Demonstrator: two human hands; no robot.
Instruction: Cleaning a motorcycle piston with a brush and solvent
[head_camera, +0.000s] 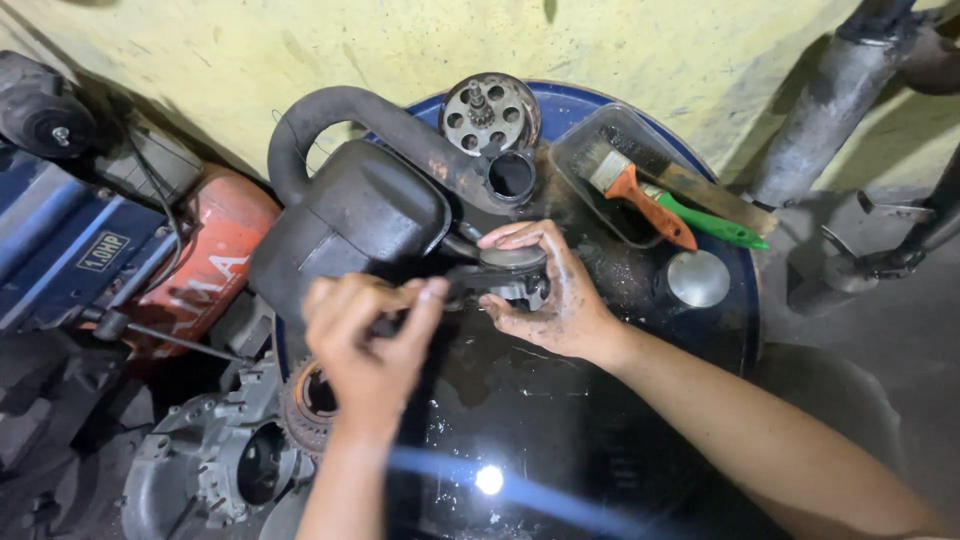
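- Showing, at nine o'clock, a blue machine housing (60, 250) that carries a small rectangular label plate, pale with dark print, tilted on its side face.
- An orange-red tank (215, 250) just beside it bears large white lettering along its flank.
- Grey engine casings and a toothed gear (305, 400) lie at seven o'clock, below the drum's edge.
- The left hand (365, 345) sits at the centre, fingers pinched together on a thin dark shaft; what lies under the fingertips is hidden.
- A black muffler with a curved pipe (350, 205) rests at eleven o'clock on the blue drum top (600, 420), its pipe mouth opening toward twelve.
- The piston assembly (510, 275) lies on the oily drum top just right of centre: a round, dull-grey crown above a dark, greasy body.
- The right hand (550, 290), smeared with grime, is curled around that piston assembly, thumb and fingers on the crown's rim.
- A perforated metal disc (488, 110) stands at twelve o'clock.
- A clear tray (590, 150) at one o'clock holds an orange-handled brush (640, 195) and a green-handled tool (715, 225).
- A round silver cap (698, 278) lies at three o'clock.
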